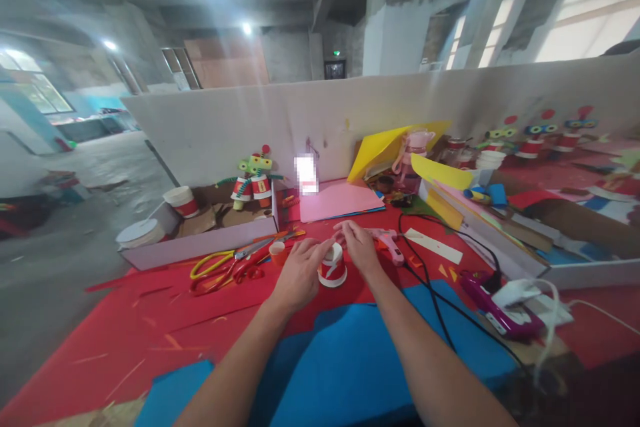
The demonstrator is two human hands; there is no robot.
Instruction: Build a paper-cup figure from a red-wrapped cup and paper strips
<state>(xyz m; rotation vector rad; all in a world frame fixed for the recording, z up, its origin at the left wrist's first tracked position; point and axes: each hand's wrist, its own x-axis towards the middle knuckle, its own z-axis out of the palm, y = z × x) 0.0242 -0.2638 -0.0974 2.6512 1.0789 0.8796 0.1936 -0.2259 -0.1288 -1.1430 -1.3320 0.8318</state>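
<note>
An upside-down white paper cup (333, 269) with a red band and a white lightning-bolt shape stands on the red table sheet in front of me. My left hand (303, 270) lies against the cup's left side, its fingers reaching over the top. Just above and behind the cup's right side is my right hand (357, 248), its fingers bent together; whatever they may hold is hidden. A pink glue gun (391, 247) lies close to my right hand. Left of my left hand sit a small orange paper cup (278, 254) and yellow-handled scissors (215, 263), with red-handled scissors (249, 269) beside them.
Pink paper sheets (343, 200) lie behind the cup, blue sheets (340, 367) in front. Open boxes stand left (200, 244) and right (545, 272), the left one holding finished cup figures (253, 183). A purple power strip (500, 307) and black cable (430, 287) occupy the right.
</note>
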